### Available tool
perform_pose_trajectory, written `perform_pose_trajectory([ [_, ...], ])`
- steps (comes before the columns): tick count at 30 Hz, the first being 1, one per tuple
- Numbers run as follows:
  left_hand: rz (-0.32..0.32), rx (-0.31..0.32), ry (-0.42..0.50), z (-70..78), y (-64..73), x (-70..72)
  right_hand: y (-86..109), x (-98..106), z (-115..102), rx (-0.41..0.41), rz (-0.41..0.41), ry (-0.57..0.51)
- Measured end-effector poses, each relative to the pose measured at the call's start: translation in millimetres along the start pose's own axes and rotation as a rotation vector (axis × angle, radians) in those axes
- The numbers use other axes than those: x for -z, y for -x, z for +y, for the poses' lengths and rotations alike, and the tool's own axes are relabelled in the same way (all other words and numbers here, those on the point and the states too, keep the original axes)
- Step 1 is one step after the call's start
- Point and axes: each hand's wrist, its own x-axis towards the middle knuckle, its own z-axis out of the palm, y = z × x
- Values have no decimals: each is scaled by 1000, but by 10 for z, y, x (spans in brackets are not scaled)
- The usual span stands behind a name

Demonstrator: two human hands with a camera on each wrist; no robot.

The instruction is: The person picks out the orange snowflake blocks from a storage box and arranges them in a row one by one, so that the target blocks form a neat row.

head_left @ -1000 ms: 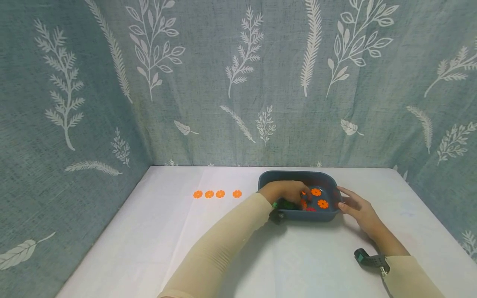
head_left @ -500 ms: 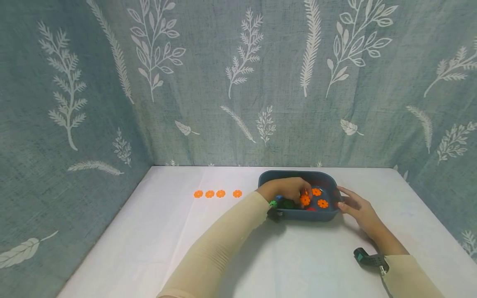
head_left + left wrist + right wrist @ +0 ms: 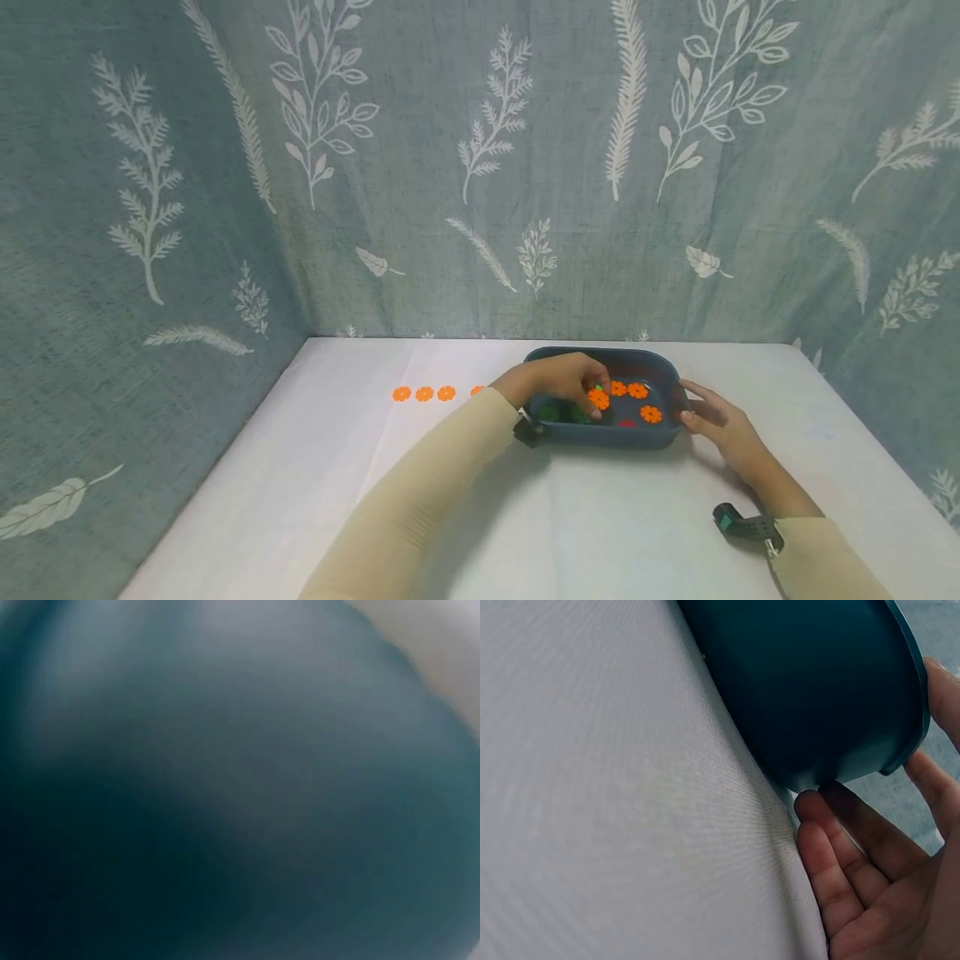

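My left hand [image 3: 566,375] is over the left half of a dark blue plastic tub [image 3: 600,437], pinching an orange flower-shaped disc [image 3: 598,400] between thumb and fingers. Inside the tub lie more orange discs [image 3: 650,414], a red piece [image 3: 627,423] and dark green pieces [image 3: 550,412]. At the tub's right end my right hand [image 3: 716,421] grips the wall, its thumb and index finger spread along it. In the right wrist view, fingers [image 3: 877,832] touch the tub's outer wall [image 3: 810,690]. The left wrist view shows only a blurred blue-green surface.
Left of the tub, several orange discs [image 3: 424,394] lie in a row on the white tabletop [image 3: 630,517]; my left sleeve [image 3: 420,492] partly covers the rightmost one. Patterned grey-green cloth [image 3: 420,167] hangs behind the table and along both sides.
The left hand has lifted an orange disc from among the pieces and moved left and slightly up with it. The right hand has stayed at the tub's end.
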Motion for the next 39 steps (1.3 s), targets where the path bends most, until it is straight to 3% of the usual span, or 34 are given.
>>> perform_pose_trajectory([
  [13, 27, 13, -6, -99, 343, 169, 15, -36, 16, 17, 11, -4],
  [23, 111, 30, 65, -239, 820, 302, 11, -31, -7, 16, -1, -30],
  [29, 168, 74, 122, -389, 1114, 365, 3, -26, -6, 28, -4, -30],
  [39, 252, 163, 157, -690, 1425, 405, -3, -33, -11, 23, -1, -29],
])
